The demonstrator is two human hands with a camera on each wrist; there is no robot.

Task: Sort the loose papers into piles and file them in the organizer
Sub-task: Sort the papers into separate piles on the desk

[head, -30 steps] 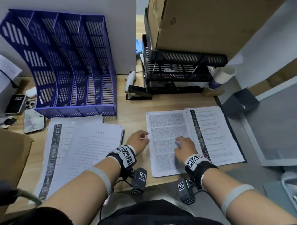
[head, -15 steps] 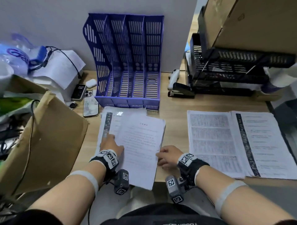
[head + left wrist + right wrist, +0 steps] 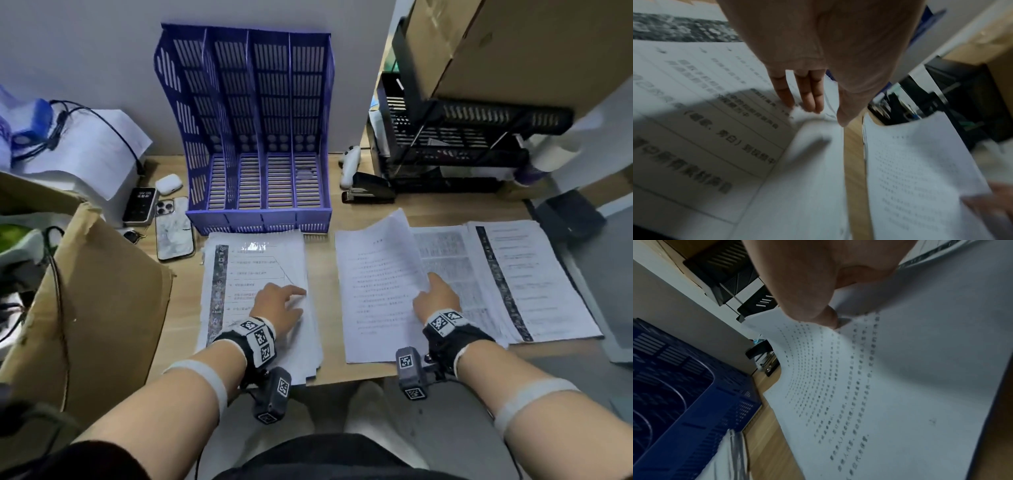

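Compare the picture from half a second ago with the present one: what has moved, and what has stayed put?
The right hand now pinches the text sheet and has carried it off the left pile to the right, over the right piles. The left hand has shifted rightward on the left pile. The blue organizer stayed empty.

Printed text on sheet (image 3: 376, 291) blurred, unreadable; L-wrist view smeared.

Desk (image 3: 428, 205): pale wood grain, matt, smooth. Organizer (image 3: 260, 137): blue slotted plastic, slight sheen. Paper sheets (image 3: 373, 291): thin printed white paper, matt, curling. Stapler (image 3: 368, 192): black, semi-gloss. Box (image 3: 102, 308): brown cardboard, dull.
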